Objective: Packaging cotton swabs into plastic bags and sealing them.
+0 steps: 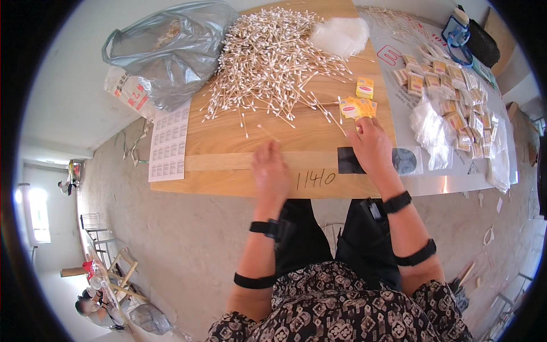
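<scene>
A large heap of cotton swabs (268, 62) covers the far middle of the wooden table, with loose swabs straying toward me. My left hand (269, 171) is over the near part of the table, smeared by motion. At its fingertips shows a blurred cotton swab (268, 133), which seems pinched there. To the right, my right hand (373, 147) has its fingers bent and closed at the lower edge of some small yellow cards (354, 107). Its fingertips are partly hidden. Just beyond lies a small stack of yellow cards (364, 88).
A grey plastic bag (182, 62) stands far left, beside a printed sheet (168, 142). Clear bags (341, 36) lie by the heap. On the right-hand surface are many filled packets (450, 85), empty clear bags (430, 128) and a blue bottle (456, 29). Another person sits far left.
</scene>
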A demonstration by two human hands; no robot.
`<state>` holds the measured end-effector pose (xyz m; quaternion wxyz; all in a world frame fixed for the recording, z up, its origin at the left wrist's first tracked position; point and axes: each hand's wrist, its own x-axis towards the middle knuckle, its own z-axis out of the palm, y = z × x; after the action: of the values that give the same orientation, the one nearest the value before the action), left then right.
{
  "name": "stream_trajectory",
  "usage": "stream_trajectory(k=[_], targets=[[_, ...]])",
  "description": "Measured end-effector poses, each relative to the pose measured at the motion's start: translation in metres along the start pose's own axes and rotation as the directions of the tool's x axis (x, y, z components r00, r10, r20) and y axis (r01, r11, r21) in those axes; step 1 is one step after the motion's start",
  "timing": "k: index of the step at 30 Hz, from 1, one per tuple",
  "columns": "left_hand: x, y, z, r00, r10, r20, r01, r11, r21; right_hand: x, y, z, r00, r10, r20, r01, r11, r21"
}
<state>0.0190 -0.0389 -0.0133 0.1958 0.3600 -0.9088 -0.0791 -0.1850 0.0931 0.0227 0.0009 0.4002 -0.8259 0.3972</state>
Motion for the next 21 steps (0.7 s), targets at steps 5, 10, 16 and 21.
stream_trajectory(k=[5,10,16,21], targets=[[0.006,0.003,0.007,0.996,0.007,-0.090,-0.026,0.977,-0.213,0.010,0.000,0.037,0.982,0.047,0.181,0.003,0.964,-0.266],[0.065,-0.058,0.000,0.888,-0.392,-0.241,0.346,0.914,-0.212,-0.025,-0.020,0.046,0.981,-0.117,0.157,0.138,0.982,-0.126],[0.086,-0.038,0.009,0.971,-0.115,-0.208,0.078,0.981,-0.178,-0.039,-0.034,0.055,0.949,-0.311,0.058,0.307,0.950,0.063],[0.066,0.003,0.006,0.986,-0.138,-0.091,0.115,0.968,-0.224,-0.038,-0.029,0.049,0.964,-0.251,0.087,0.236,0.959,0.156]])
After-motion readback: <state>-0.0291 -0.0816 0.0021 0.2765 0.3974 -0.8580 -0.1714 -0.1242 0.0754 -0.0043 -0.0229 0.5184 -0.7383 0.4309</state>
